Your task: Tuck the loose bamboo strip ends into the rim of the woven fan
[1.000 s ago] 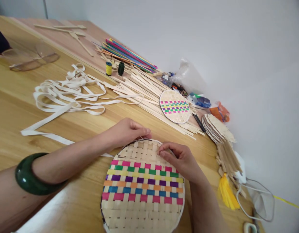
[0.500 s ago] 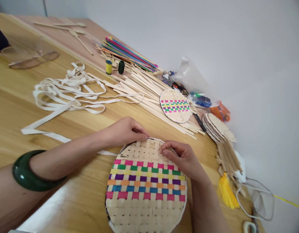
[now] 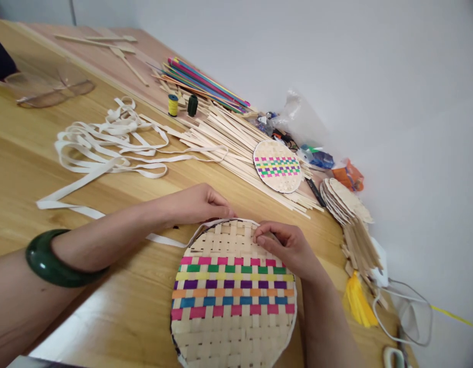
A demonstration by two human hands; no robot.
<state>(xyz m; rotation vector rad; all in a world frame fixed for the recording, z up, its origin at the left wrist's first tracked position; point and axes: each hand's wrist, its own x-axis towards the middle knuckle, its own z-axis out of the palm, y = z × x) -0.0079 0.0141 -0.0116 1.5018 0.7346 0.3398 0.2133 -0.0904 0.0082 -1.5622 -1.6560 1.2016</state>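
Left hand [image 3: 209, 204]: thumb and forefinger drawn together at the top edge of the work, closed on white tape [image 3: 167, 239] where it meets the rim; whether the rim is also nipped cannot be told. Right hand [image 3: 286, 248]: fingers curled, thumb and forefinger pinched on the upper right edge of the same work; hands near each other, not touching. Green bangle [image 3: 54, 263], on the left forearm. Woven panel [image 3: 234, 294], one, rounded, pale strips crossed by bands of pink, green, yellow, purple, orange and blue; positioned between the forearms, nearest the wearer, its lower edge cut off by the frame. Handling, as judged: light, thin, springy rather than rigid, smooth-faced, its strips liable to crack or shift if bent sharply; best held by the rim, a pinch on either side of the spot being bound, thumbs off the open weave. Tape: soft, limp, apt to twist; best held flat close to the edge. It passes behind the left forearm, apparently to a loose tangle on the wooden table [image 3: 140, 294]. Beyond: smaller woven disc [image 3: 277, 166], lying on pale strips [image 3: 217, 133]; yellow spool [image 3: 173, 106] and dark green spool [image 3: 192, 106], side by side; coloured strips [image 3: 209, 84], bundled. Far left: eyeglasses [image 3: 54, 98]. Right: stacked pale rounds [image 3: 343, 202]; yellow tassel [image 3: 359, 301].
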